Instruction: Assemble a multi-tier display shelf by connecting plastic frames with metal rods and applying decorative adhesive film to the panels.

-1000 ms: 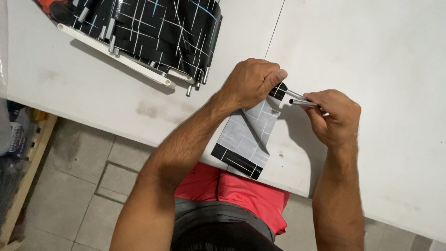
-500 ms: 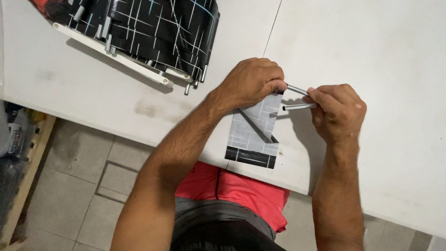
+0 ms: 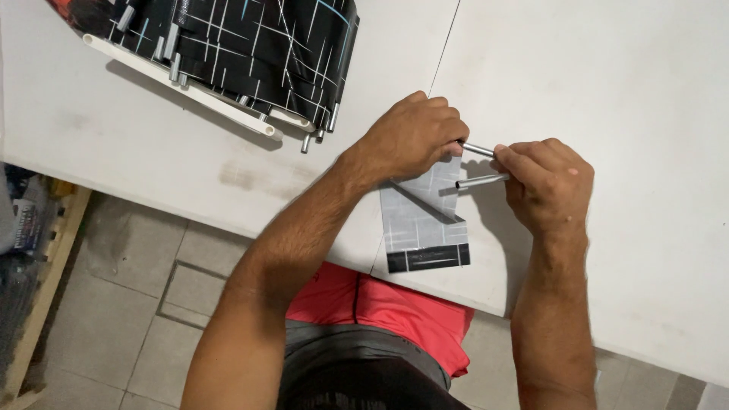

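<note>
- The left hand (image 3: 410,140) is pressing down, fingers curled together, on the far end of a small rectangular piece of grey fabric with thin white lines and a black band along its near edge (image 3: 421,220), pinning it to the white table (image 3: 607,91).
- The right hand (image 3: 545,182) is pinching a thin silver metal tube (image 3: 481,181) between thumb and fingertips, its open end pointing left over the fabric piece.
- A second thin silver metal rod (image 3: 477,149) is sticking out from under the left hand's fingers; I cannot tell whether those fingers are actually gripping it.
- The fabric piece is lying flat near the table's near edge, between the two hands.
- The fabric looks light, limp and easily creased, so it likely needs holding flat at an edge; the tube seems light, stiff and smooth, probably slippery, best pinched close to its end.
- Far left, a folded bundle of black fabric with white lines threaded on metal rods (image 3: 243,45) is resting well apart.
</note>
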